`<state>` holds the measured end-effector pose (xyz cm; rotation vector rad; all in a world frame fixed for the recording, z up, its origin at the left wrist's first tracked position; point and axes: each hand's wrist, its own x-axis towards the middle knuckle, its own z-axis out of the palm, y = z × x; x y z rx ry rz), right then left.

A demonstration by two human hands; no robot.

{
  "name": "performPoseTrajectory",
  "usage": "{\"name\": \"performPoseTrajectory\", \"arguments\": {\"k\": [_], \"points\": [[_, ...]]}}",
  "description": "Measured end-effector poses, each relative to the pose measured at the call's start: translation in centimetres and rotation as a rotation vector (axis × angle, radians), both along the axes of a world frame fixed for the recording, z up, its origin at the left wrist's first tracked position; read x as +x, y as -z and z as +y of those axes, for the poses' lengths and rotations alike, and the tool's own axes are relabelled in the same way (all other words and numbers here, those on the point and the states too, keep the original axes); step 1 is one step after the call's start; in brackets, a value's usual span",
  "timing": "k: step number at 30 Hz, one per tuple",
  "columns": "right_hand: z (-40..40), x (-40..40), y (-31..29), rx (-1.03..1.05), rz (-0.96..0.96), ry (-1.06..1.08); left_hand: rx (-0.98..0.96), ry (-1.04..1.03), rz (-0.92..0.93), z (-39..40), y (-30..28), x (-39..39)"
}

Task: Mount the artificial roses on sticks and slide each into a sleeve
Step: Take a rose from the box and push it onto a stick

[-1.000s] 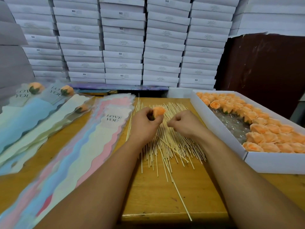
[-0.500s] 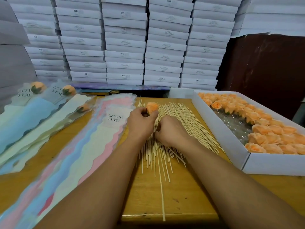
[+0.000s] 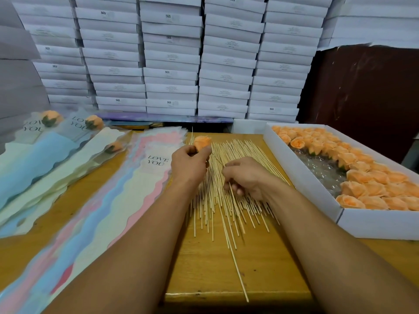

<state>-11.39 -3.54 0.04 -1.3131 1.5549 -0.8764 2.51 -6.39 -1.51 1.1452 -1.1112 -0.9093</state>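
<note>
My left hand holds an orange artificial rose between thumb and fingers, above the far end of a spread of thin wooden sticks on the table. My right hand grips one stick, which runs from the fist down toward the table's near edge. A stack of empty pastel sleeves printed "LOVE YOU" lies left of my hands. Further left lie three sleeved roses.
A white box half filled with orange roses stands at the right on the wooden table. Stacks of white flat boxes wall off the back. A dark brown panel stands behind the rose box.
My right hand has shifted back to the right and now grips one stick lifted at a slant. My left hand keeps the rose, moved slightly left and farther away.
</note>
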Motion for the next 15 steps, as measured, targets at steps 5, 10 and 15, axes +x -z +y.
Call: {"name": "performPoseTrajectory", "arguments": {"k": [5,10,15], "points": [[0.2,-0.8,-0.5,0.045,-0.053,-0.016,0.087,0.085,0.259,-0.1,-0.4,0.2],[0.9,-0.9,-1.0,-0.051,0.03,-0.099,0.156,0.152,0.465,0.1,-0.9,0.5],[1.5,0.0,-1.5,-0.118,-0.089,-0.128,0.226,0.17,0.641,0.1,-1.2,1.0]]}}
